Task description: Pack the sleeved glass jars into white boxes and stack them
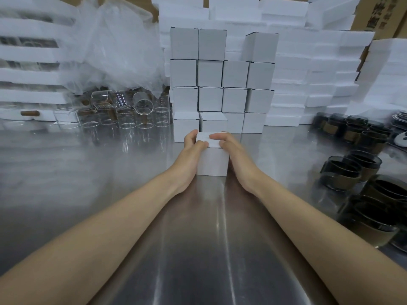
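head cam | looks forward-down | close over table | edges seemingly warped

The sides of the white box are hidden behind the left hand and right hand, and its contents cannot be seen. At the counter's right edge the frame cuts off the sleeved jars. At its far left, blurred clear glasses lie partly under plastic sheeting. The print on the carton is unreadable.

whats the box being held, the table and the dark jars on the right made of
Box: looks like thin white cardboard, matte, with crisp folded edges.
Table: probably stainless steel, brushed, with streaky reflections.
Jars: dark smoky glass with glossy rims, each wrapped in a brownish sleeve, perhaps leather or cork; too blurred to tell.
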`<state>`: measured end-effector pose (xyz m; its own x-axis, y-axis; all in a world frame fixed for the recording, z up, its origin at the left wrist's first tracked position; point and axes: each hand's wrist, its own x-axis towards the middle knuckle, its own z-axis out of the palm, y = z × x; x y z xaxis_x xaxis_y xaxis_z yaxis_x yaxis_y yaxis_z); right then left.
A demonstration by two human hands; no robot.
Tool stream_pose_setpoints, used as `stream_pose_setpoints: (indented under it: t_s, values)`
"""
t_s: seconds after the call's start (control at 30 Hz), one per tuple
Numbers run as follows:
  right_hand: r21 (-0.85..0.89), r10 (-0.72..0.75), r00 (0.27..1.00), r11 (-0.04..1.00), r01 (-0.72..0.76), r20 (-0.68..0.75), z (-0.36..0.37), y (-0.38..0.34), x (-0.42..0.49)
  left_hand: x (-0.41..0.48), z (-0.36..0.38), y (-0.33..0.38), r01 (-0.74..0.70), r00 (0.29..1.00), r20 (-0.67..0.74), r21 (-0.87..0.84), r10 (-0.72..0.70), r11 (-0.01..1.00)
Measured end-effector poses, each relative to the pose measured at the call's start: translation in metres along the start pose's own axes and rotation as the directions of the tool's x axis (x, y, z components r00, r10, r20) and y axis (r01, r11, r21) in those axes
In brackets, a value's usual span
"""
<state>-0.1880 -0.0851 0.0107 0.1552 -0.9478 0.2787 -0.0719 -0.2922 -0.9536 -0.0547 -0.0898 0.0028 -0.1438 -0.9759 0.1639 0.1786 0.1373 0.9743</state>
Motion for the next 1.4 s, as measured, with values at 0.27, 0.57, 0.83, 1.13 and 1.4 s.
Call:
stream_pose_setpoints:
  t_s: [0.27,0.57,0.83,1.13,1.4]
  values:
    - [-0.065,-0.055,0.994,0.997,0.049,-0.096,-0.001,0.009,-0.002,-0.001,-0.009,0.0,-0.088,0.996,0.018,0.255,0.086,0.963]
    - [-0.442,-0.138,0.99,0.887,0.135,0.025,-0.012,0.022,0.005,0.007,-0.051,0.001,-0.13,0.988,0.152,0.675,0.036,0.726]
    - [-0.896,-0.122,0.991,0.433,0.103,0.055,0.016,0.033,0.042,0.022,-0.073,-0.004,-0.072,0.986,-0.03,0.815,0.166,0.575]
    - [-0.856,-0.252,0.953,0.442,0.267,0.168,0.02,0.037,0.044,0.023,-0.064,-0.013,-0.226,0.894,0.135,0.959,0.428,0.17]
    - [-0.867,-0.133,0.991,0.495,0.052,-0.017,0.029,0.028,0.032,0.01,-0.052,-0.011,0.094,0.894,-0.138,0.988,0.425,0.123]
